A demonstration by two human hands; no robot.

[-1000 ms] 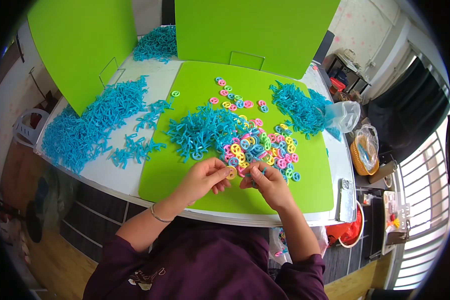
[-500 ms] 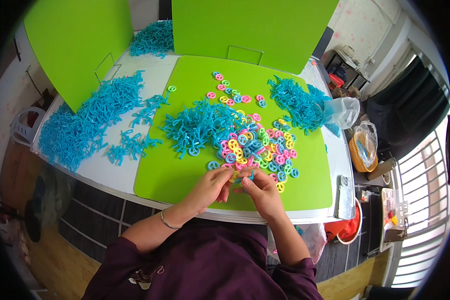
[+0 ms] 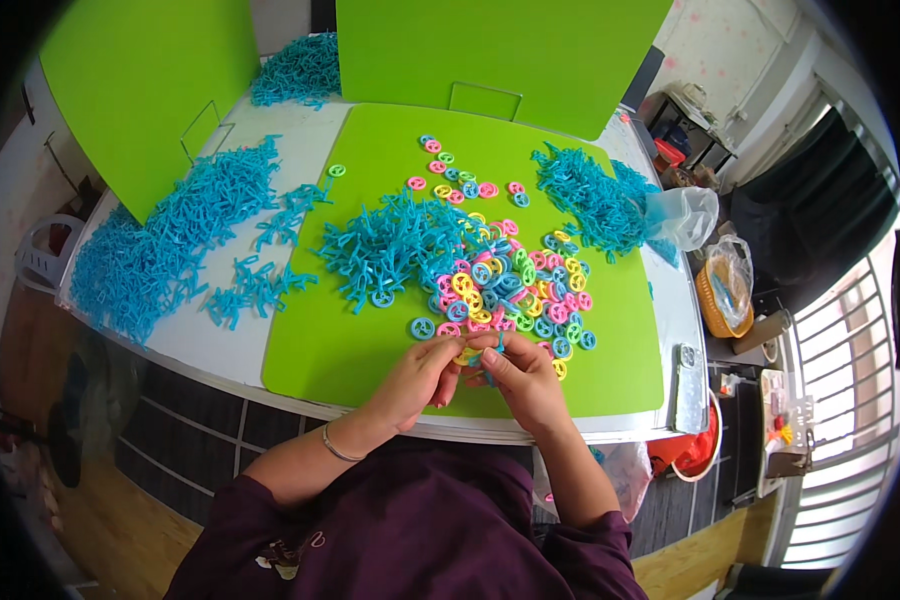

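Close together over the near edge of the green mat (image 3: 320, 362), my two hands meet at the fingertips. My left hand (image 3: 410, 385) pinches a small yellow wheel (image 3: 463, 356), mostly covered by the fingers. In my right hand (image 3: 530, 388) is a blue forked plastic piece (image 3: 501, 342), pressed against the yellow wheel; whether it passes through the wheel is hidden. Just beyond the hands lies a heap of small spoked wheels (image 3: 515, 283) in pink, yellow, blue and green. A pile of blue forked pieces (image 3: 395, 245) touches that heap on its left.
More blue forked pieces lie in a large pile (image 3: 175, 240) at left, a far pile (image 3: 298, 72) and a right pile (image 3: 595, 205) beside a clear plastic bag (image 3: 682, 218). Upright green boards (image 3: 505, 60) stand behind. A phone (image 3: 688, 388) rests at the table's right edge.
The view has shifted slightly, so the table sits a little higher and further left. Both hands stay together, with small finger movements around the yellow wheel and the blue forked piece.
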